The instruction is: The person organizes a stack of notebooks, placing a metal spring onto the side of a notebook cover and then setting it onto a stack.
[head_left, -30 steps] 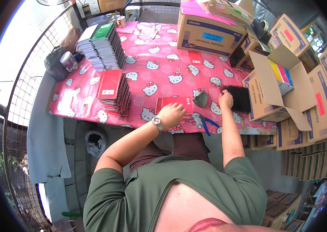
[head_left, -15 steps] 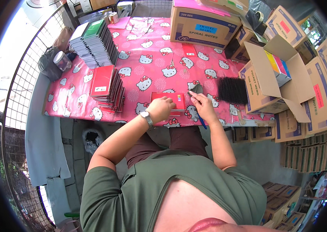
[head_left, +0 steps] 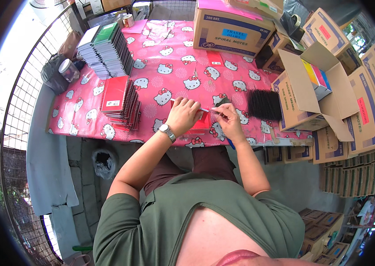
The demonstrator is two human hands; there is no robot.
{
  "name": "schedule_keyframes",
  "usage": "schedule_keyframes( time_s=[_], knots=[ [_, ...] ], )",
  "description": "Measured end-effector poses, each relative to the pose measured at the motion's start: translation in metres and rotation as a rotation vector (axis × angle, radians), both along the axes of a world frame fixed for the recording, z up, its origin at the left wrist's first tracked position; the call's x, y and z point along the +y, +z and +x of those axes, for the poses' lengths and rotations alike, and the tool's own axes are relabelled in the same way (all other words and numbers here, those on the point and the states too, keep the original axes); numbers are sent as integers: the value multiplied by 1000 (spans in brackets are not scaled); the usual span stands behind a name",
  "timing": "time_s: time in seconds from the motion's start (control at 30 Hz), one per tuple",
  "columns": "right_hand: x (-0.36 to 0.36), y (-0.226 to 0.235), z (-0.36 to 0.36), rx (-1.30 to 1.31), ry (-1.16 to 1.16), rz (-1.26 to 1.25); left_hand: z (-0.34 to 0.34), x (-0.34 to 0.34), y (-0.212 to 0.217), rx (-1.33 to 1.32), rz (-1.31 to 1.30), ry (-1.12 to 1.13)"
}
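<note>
My left hand (head_left: 183, 116), with a watch on its wrist, grips a red-covered notebook (head_left: 203, 120), fingers bent over its far edge. The notebook is tilted up, its pale edge showing. My right hand (head_left: 228, 122) has thumb and fingers pinched together at the notebook's right end; whether a small piece is between them cannot be made out. More red covers (head_left: 195, 131) lie beneath my left hand. Just beyond my right hand rests a dark grey scrap (head_left: 223, 100). A blue-handled item (head_left: 231, 143) shows partly below it at the table's edge.
Red spiral notebooks (head_left: 121, 102) are stacked at left, with a taller notebook stack (head_left: 107, 51) behind. Black spiral coils (head_left: 263, 105) lie at right beside an open carton (head_left: 300, 95). A closed carton (head_left: 231, 33) and a lone red notebook (head_left: 214, 58) are farther back on the pink tablecloth (head_left: 163, 82).
The red notebook has gone from lying flat to being tilted up in my left hand. My right hand has moved slightly left, from the dark scrap to the notebook's right end.
</note>
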State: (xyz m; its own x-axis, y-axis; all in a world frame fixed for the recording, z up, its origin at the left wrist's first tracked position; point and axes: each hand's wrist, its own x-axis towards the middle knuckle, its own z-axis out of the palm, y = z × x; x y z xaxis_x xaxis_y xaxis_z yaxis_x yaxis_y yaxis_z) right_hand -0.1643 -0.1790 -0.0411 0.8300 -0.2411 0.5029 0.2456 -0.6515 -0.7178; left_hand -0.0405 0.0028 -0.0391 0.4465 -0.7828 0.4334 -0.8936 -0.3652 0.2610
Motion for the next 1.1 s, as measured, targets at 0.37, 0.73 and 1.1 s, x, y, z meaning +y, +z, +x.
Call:
schedule_keyframes(
  time_s=[0.37, 0.73, 1.1],
  knots=[
    [-5, 25, -6, 439, 154, 163, -23, -4, -1, -55, 28, -54],
    [-91, -64, 49, 352, -54, -432, -19, -4, 0, 3, 48, -115],
    [-45, 29, 59, 541, 946, 552, -4, 24, -15, 27, 38, 73]
  ],
)
